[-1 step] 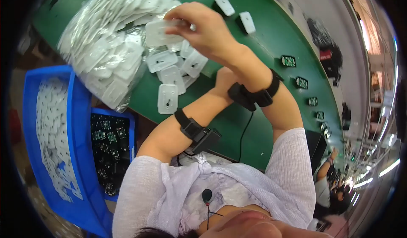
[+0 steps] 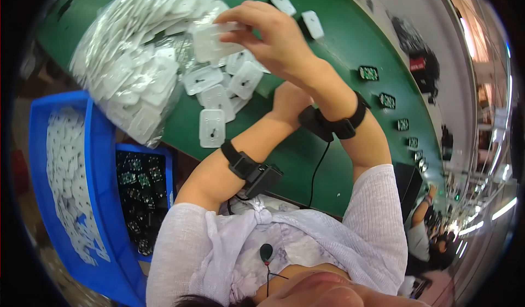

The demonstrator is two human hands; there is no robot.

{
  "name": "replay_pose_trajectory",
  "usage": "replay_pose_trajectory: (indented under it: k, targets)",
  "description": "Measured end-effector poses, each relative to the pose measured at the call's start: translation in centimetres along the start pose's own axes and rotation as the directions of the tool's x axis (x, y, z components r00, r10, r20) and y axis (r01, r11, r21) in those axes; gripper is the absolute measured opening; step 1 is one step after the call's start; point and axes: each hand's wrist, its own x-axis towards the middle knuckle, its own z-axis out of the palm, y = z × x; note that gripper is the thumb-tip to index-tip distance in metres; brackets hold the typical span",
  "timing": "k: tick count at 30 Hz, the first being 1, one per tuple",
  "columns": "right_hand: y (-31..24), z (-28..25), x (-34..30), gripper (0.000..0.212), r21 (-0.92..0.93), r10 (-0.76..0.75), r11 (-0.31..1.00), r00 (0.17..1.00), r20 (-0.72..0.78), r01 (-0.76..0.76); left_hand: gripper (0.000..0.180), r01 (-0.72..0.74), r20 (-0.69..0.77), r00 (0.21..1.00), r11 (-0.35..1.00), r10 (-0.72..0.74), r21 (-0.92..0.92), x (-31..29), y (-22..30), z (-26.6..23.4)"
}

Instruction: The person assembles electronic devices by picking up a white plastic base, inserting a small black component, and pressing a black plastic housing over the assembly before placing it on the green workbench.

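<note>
My right hand reaches across to the far side of the table. Its thumb and fingers pinch a translucent white plastic cover above a loose pile of similar covers. Several of these have a small dark mark in the middle. Just left of the held cover lies a large clear plastic bag packed with white covers. Nearer to me and partly behind the right forearm is my left hand. Its fingers are hidden, so what it holds does not show.
Two white-topped pieces lie on the green table beyond my right hand. Small circuit-board units form a row along its right side. At left stand a blue bin of white parts and a blue tray of dark board units.
The right hand has shifted slightly to the right relative to the bag, with the cover still in its fingers. The whole view has moved a little. The left hand remains behind the right forearm.
</note>
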Motion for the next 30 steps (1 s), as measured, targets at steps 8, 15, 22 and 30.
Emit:
replay_pose_trajectory:
  k: [8, 15, 22, 30]
  targets:
    - [0.6, -11.7, -12.6, 0.033, -0.101, 0.465, 0.879, 0.884, -0.044, -0.467, 0.03, 0.125, -0.003, 0.948, 0.382, -0.319, -0.916, 1.4, 3.3, -0.8]
    - [-1.1, -10.9, -17.6, 0.034, -0.058, 0.565, 0.814, 0.811, -0.153, -0.578, 0.027, 0.377, 0.292, 0.922, 0.422, -0.253, -0.825, 1.0, 3.5, -1.0]
    - [-2.2, -7.1, -23.2, 0.027, -0.159, 0.703, 0.665, 0.684, -0.195, -0.73, 0.017, 0.312, 0.061, 0.919, 0.625, -0.389, -0.715, 1.1, 1.9, -0.7]
    - [-1.6, -7.1, -22.6, 0.008, -0.103, 0.714, 0.648, 0.649, -0.261, -0.754, 0.018, 0.297, 0.079, 0.944, 0.721, -0.32, -0.626, 0.8, 3.1, -1.0]
